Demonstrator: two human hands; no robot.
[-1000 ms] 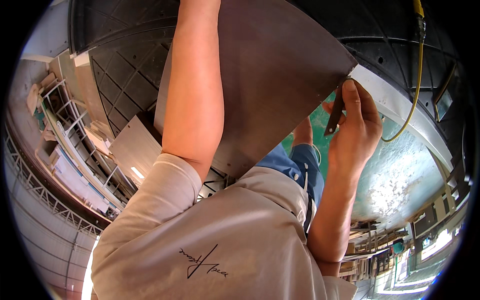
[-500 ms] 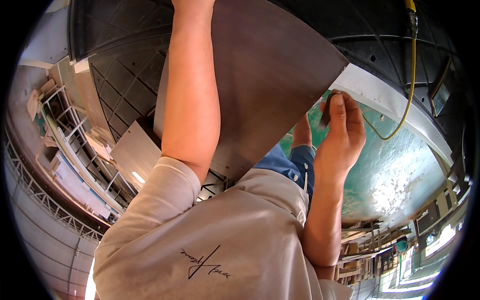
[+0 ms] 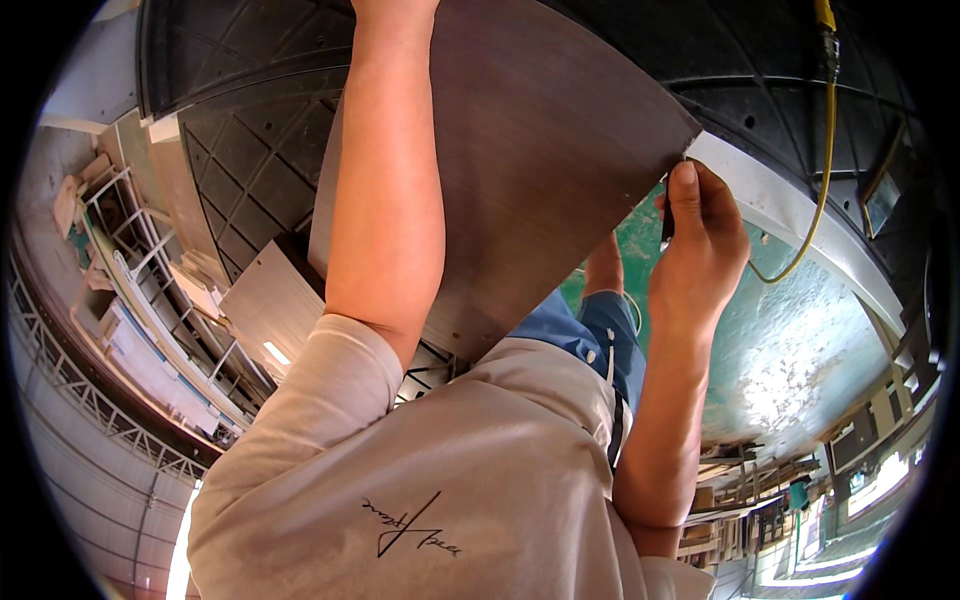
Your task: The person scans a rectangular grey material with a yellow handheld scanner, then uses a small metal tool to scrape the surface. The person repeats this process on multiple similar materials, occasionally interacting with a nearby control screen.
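A large dark brown wood-grain board (image 3: 530,150) slants across the middle in front of my body. My left forearm (image 3: 390,190) reaches up over it, and the left hand runs out at the upper edge, so its fingers are hidden. Close by the board's right corner is my right hand (image 3: 700,225), closed with the thumb uppermost. It pinches a small dark flat piece (image 3: 668,218), mostly covered by the fingers; its kind I cannot make out. Whether the fingertips touch the board's edge is unclear.
Black ribbed surfaces (image 3: 770,90) lie behind the board. A yellow hose (image 3: 826,180) hangs at the right above a shiny green floor (image 3: 760,340). Another brown panel (image 3: 270,300) leans at the left, near a rack (image 3: 150,290). Stacked timber (image 3: 730,510) stands at the lower right.
My right hand has moved up and to the right, closer to the board's corner, with the dark piece still in it. The board and my left arm have shifted slightly right.
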